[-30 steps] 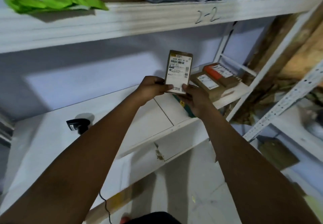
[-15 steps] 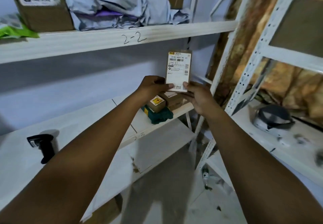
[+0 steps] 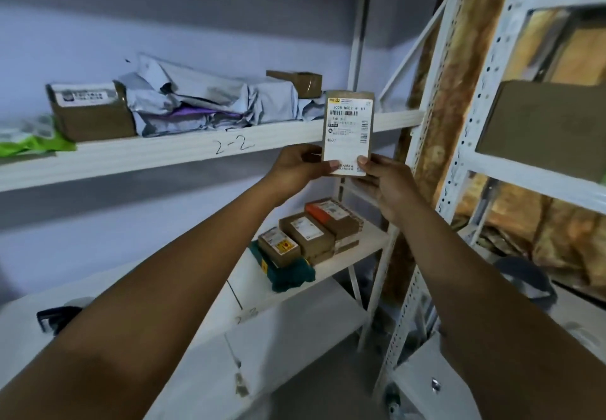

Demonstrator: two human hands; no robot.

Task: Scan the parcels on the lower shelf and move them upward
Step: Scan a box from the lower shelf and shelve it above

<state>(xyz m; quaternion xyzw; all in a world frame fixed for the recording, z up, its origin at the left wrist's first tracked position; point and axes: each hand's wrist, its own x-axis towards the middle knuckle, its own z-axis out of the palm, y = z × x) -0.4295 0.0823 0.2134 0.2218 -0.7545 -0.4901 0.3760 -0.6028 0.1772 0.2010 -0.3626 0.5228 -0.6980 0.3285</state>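
Both hands grasp one flat brown parcel (image 3: 348,132). The left hand (image 3: 300,165) pinches its lower left corner and the right hand (image 3: 383,180) its lower right corner, with the thumbs on the labelled face. The parcel stands upright above the fingers (image 3: 332,165), its label towards the camera. Gripping only the bottom edge leaves the printed codes uncovered, probably so they can be read. It hangs in the air in front of the edge of the upper shelf (image 3: 196,150), marked "2-2", and rests on neither shelf. The scanner (image 3: 54,319) lies far to the left of the fingers and below them, in no hand, so this looks like the lifting step rather than the scanning one. Up and to the left of the fingers, the upper shelf holds a heap of grey mailer bags (image 3: 203,105). There is also a cardboard box (image 3: 90,113) beyond them, a green bag (image 3: 36,146) at the far end, and a small carton (image 3: 295,83) just left of the parcel's top. Directly below the fingers, the lower shelf (image 3: 360,249) carries a tight cluster that has not been moved up. In it a yellow-stickered box (image 3: 278,245), a plain brown box (image 3: 306,234) and an orange-labelled box (image 3: 334,214) sit side by side. The yellow-stickered box sits partly on a teal packet (image 3: 292,273).
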